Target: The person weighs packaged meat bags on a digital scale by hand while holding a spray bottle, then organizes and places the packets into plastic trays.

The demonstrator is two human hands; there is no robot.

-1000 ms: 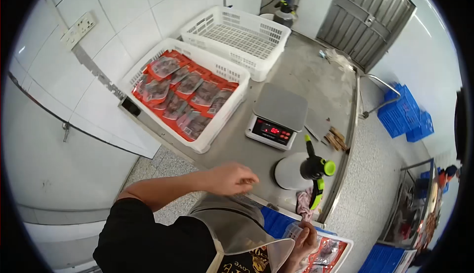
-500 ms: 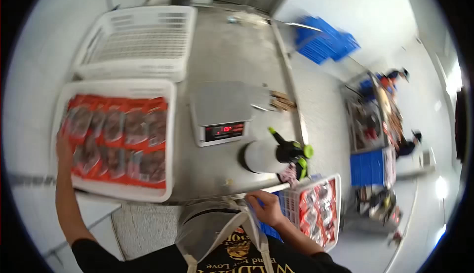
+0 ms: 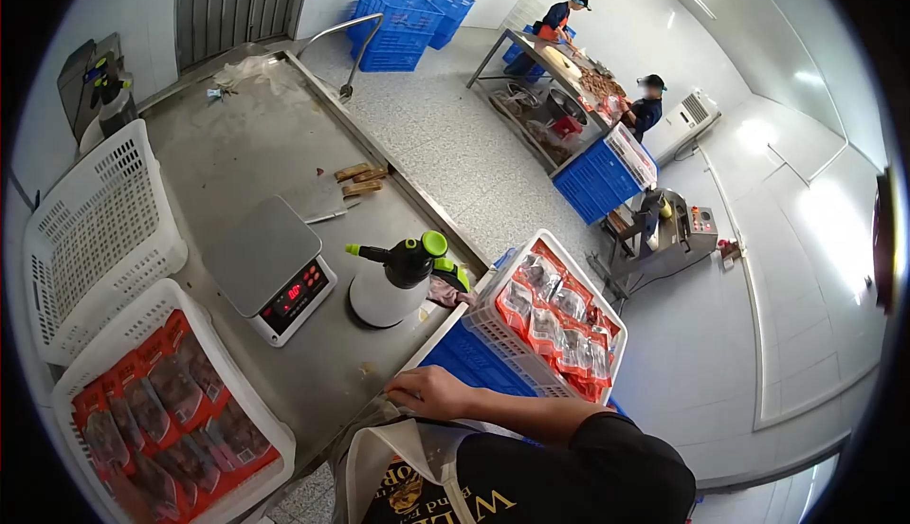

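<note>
My right hand [image 3: 434,394] rests at the near edge of the steel table [image 3: 365,372], its fingers curled in; anything inside them is hidden. Low at the left, my left hand [image 3: 128,497] shows only as a dim, dark part over the near corner of a white basket [image 3: 275,462], and its fingers cannot be made out. Rows of red-edged clear packets [image 3: 156,406] with dark brown contents lie in that basket. Beyond it stands a digital scale [image 3: 270,263] with a bare plate and a lit red display. A white spray bottle [image 3: 389,292] with a black and green head is right of the scale.
An empty white basket [image 3: 95,240] leans behind the filled one. To my right, another white basket [image 3: 488,320] of packets sits on a blue crate [image 3: 464,358]. Brown blocks [image 3: 360,180] and a pen [image 3: 327,215] lie past the scale. Two people [image 3: 647,112] work at a far table.
My view has swung to the right, so the other people and the right-hand basket show more fully. My left hand has slipped mostly out of view; my right hand stays at the table edge.
</note>
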